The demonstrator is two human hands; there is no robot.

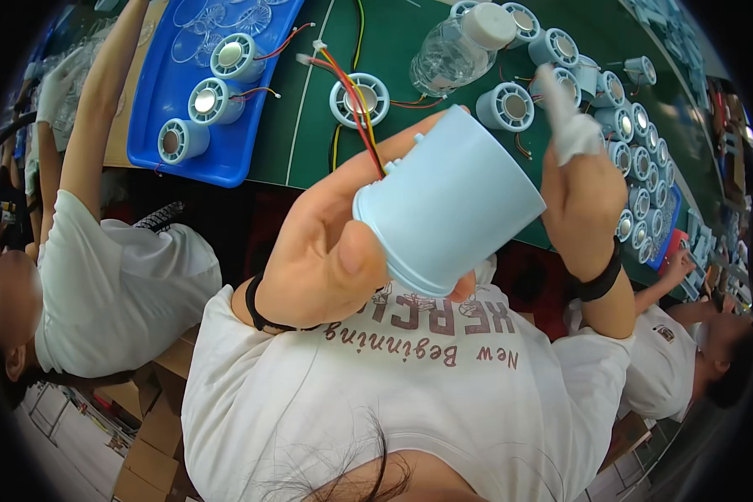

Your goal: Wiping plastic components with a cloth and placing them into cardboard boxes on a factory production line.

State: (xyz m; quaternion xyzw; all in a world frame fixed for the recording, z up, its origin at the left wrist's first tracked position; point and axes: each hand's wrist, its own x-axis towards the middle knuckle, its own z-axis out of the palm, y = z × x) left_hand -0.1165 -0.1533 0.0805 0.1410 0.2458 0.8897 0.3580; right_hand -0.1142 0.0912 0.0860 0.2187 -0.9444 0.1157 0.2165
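Note:
My left hand (309, 259) is wrapped round a light blue plastic cylindrical housing (456, 205), tilted in front of my chest. Red, black and yellow wires (361, 113) rise from its side to a small white connector. To the right, my right hand (590, 197) is raised over the table edge, apart from the housing. White coverings wrap some of its fingers, and the raised finger is blurred. Whether it holds anything is hidden. Just beyond it stand light blue round units (510, 106) with silver discs. Another such unit (371, 102) lies behind the wires.
A clear plastic bottle (453, 57) with a white cap stands on the green table (305, 151). At left, a blue tray (226, 163) holds units and clear plastic parts. Many more units (640, 163) crowd the right side. Co-workers (125, 284) sit on both sides.

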